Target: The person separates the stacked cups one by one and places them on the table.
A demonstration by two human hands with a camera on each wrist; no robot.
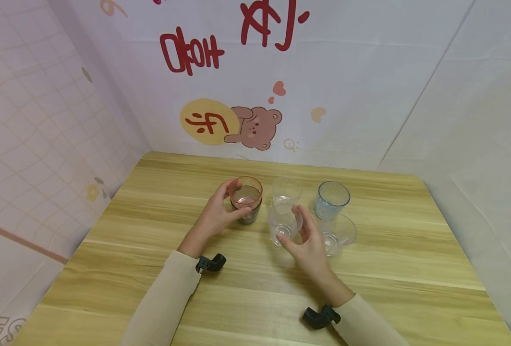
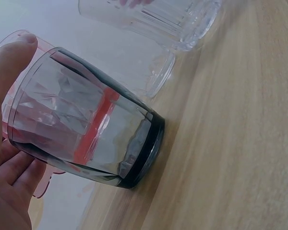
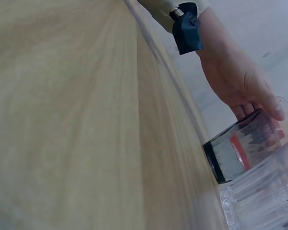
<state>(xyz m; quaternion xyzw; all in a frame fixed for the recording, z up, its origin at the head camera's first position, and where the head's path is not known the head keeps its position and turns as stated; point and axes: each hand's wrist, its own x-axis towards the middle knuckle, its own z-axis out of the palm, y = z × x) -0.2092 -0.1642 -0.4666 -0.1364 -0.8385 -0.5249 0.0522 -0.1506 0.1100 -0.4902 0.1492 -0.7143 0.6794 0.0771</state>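
Observation:
My left hand (image 1: 215,212) grips a red-rimmed transparent cup (image 1: 247,188), thumb on the near side and fingers round the far side. That cup sits nested inside a smoky grey cup (image 2: 81,115), whose dark base meets the tabletop in the left wrist view. To the right, my right hand (image 1: 310,247) holds a clear cup (image 1: 283,222) between thumb and fingers. Close behind it stands another clear cup (image 1: 287,188). A blue-rimmed cup (image 1: 332,198) is upright farther right. Beyond my right hand is one more clear cup (image 1: 342,234), partly hidden by the fingers.
All the cups are gathered around the middle of a wooden table (image 1: 255,298). White printed cloth (image 1: 346,62) rises behind the table's far edge and along both sides. A black wrist mount (image 1: 211,263) is worn on the left forearm, and another (image 1: 321,317) on the right.

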